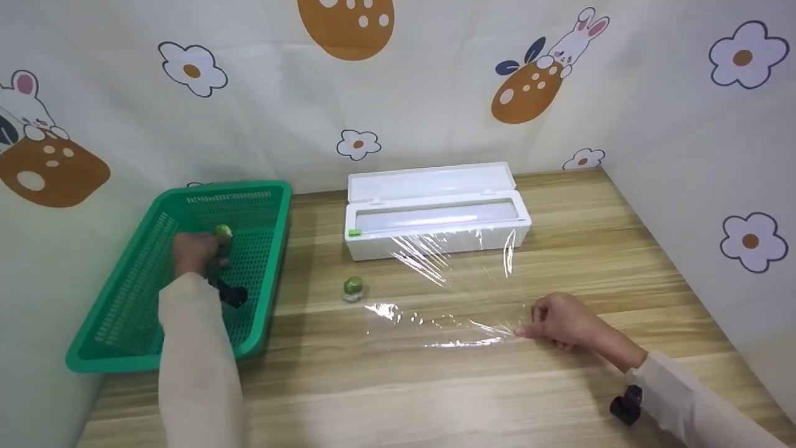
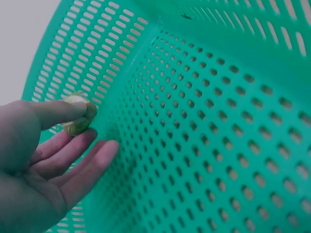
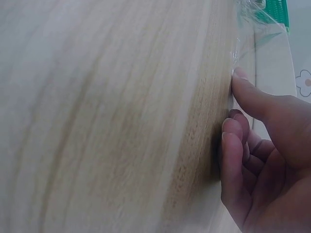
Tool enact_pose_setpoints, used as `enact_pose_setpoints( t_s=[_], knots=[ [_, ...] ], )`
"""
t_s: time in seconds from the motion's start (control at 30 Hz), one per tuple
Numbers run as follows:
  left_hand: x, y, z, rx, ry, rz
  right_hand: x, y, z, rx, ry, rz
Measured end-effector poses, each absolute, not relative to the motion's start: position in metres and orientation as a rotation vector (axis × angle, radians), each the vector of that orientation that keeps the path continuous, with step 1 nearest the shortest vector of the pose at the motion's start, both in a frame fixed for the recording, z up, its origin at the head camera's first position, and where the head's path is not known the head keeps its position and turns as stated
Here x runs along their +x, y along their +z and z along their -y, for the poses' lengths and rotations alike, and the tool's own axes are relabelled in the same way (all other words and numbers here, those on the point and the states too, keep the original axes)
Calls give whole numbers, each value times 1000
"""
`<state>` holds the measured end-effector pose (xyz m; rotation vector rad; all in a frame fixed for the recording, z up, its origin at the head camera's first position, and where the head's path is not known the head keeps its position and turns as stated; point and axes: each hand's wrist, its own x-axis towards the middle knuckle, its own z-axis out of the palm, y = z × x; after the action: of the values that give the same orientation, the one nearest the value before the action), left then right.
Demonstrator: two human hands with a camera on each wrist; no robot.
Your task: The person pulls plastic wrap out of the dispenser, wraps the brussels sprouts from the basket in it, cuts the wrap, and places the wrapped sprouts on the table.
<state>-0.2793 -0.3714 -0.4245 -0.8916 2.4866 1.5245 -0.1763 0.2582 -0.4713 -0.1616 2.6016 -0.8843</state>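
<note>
Inside the green basket (image 1: 283, 230), my left hand (image 1: 196, 252) pinches a small round green vegetable (image 2: 80, 116), like a Brussels sprout, between thumb and fingers. The other fingers of that hand stretch out loosely. On the right, my right hand (image 1: 563, 320) holds a corner of clear cling film (image 1: 448, 311) between thumb and curled fingers, close to the tabletop. The film runs out of a white dispenser box (image 1: 435, 242) whose lid (image 1: 429, 180) stands raised. A second small green vegetable (image 1: 352, 285), with a pale lower part, sits at the film's left edge.
The wood-grain table (image 1: 448, 404) meets a patterned cloth wall (image 1: 429, 93) behind the dispenser and on the right. At the dispenser's left end is a small green slider (image 1: 354, 233). The basket has slotted sides and stands at the left.
</note>
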Motion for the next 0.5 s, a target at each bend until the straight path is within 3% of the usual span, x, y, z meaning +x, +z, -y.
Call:
enact_pose_setpoints(
  t_s=[0.5],
  knots=[
    [-264,-384,357,-490,1651,-2553,-175,-472,-257,-173,-879,-2609]
  ],
)
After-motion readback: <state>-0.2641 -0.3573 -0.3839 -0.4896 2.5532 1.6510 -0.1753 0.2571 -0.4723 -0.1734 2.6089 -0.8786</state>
